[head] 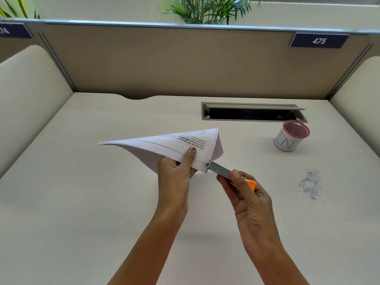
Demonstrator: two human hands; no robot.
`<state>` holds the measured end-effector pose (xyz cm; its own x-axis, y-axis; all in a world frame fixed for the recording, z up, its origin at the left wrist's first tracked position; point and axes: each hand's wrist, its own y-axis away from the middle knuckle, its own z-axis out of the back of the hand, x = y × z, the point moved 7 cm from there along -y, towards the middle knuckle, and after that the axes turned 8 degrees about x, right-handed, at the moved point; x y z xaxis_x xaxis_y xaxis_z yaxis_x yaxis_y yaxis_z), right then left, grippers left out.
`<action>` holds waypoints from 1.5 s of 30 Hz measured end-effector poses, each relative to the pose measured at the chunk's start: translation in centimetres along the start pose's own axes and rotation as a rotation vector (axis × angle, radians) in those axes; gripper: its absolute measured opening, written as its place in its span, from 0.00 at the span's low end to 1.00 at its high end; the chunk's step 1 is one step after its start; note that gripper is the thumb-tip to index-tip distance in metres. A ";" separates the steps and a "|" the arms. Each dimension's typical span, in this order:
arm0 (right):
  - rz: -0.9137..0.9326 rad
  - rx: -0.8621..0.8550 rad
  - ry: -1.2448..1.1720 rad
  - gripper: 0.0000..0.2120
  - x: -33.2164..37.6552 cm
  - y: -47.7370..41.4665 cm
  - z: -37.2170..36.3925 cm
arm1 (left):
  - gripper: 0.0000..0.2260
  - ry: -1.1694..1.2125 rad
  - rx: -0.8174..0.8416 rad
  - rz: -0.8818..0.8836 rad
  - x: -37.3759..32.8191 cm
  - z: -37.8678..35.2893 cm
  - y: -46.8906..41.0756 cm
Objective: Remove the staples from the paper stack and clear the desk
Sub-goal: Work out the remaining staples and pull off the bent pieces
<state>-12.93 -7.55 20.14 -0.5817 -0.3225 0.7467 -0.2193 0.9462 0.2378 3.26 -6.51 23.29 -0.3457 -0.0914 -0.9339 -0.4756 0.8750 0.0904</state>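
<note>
- Head view: to lift the staple cleanly, the metal tip of the staple remover (221, 169) should probably slide flat under it at the corner of the paper stack (164, 145), with the sheets braced against tearing.
- The left hand (176, 167) grips the stack above the counter (82, 202), thumb on top and fingers curled beneath.
- The right hand (246, 192) pinches the remover near its orange end.
- Loose staples (311, 185) lie to the right, near a mesh cup (292, 135).
</note>
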 end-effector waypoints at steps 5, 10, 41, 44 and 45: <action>-0.047 0.023 -0.045 0.09 -0.4 0.0 -0.4 | 0.08 0.006 -0.002 -0.003 0.1 -0.3 0.1; -0.215 0.003 -0.318 0.05 -1.9 -0.4 -0.6 | 0.11 0.072 0.021 0.024 0.6 -0.4 -0.1; 0.365 -0.330 1.037 0.23 6.3 -2.3 9.5 | 0.08 0.090 -0.010 0.049 2.2 0.5 -1.6; 0.203 -0.183 0.628 0.24 5.0 -3.0 10.1 | 0.08 0.086 -0.004 0.041 1.8 0.4 -1.5; 0.172 -0.124 0.544 0.28 4.6 -3.1 9.8 | 0.08 0.084 0.001 0.038 1.7 0.3 -1.4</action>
<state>-22.64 -12.24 16.72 -0.1078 -0.1355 0.9849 -0.0448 0.9903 0.1313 3.55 -7.73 21.46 -0.4301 -0.0978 -0.8975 -0.4601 0.8791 0.1247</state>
